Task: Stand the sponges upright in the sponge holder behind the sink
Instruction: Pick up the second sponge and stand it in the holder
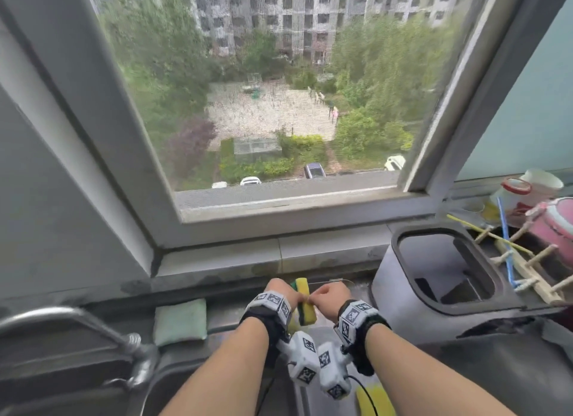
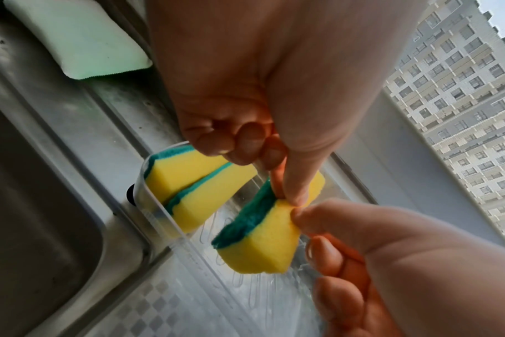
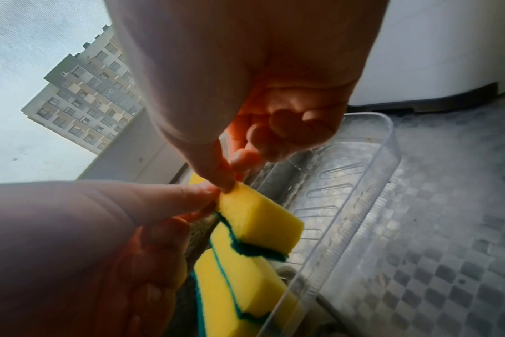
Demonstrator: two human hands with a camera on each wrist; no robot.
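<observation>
A yellow sponge with a green scouring side [image 2: 260, 237] [image 3: 257, 221] [image 1: 306, 307] hangs tilted over the clear plastic sponge holder [image 2: 159, 207] [image 3: 389, 173]. My left hand [image 2: 286, 196] [image 1: 285, 291] pinches its upper corner between thumb and forefinger. My right hand [image 3: 231, 180] [image 1: 328, 293] pinches the same corner from the other side. Two more yellow-green sponges [image 2: 188, 180] [image 3: 234, 285] stand on edge side by side at the holder's left end. Another yellow sponge [image 1: 375, 397] lies near the bottom edge of the head view, partly hidden by my wrist gear.
A pale green pad [image 1: 181, 322] [image 2: 78, 38] lies on the steel ledge left of the holder. The tap [image 1: 93, 325] and sink basin [image 2: 29, 205] are at the left. A grey bin [image 1: 434, 276] and a wooden rack [image 1: 521, 266] stand at the right, the window sill behind.
</observation>
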